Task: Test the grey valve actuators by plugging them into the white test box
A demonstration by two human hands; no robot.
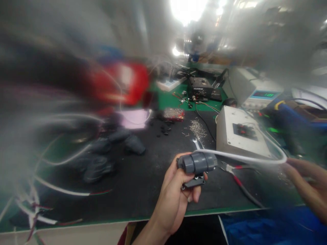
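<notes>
My left hand [176,190] is closed around a dark grey cylindrical plastic housing [198,162], which lies sideways in it. A small bracket-like part [193,183] with screws hangs under the housing by my fingers. From the housing's right end, a white cable [245,156] runs right and bends back in a loop. At that bend is my right hand [305,178], smeared near the frame's edge; whether its fingers grip the cable cannot be made out. Red-handled pliers [238,178] lie between the hands. A wrench [196,143] lies just behind the housing.
A pile of small metal pins [198,129] lies beside a red box [174,114]. Instruments [258,90] and a white box [240,136] stand right. Grey housings [134,144] and stripped white cables [63,189] are left. A red bin [120,83] is blurred behind.
</notes>
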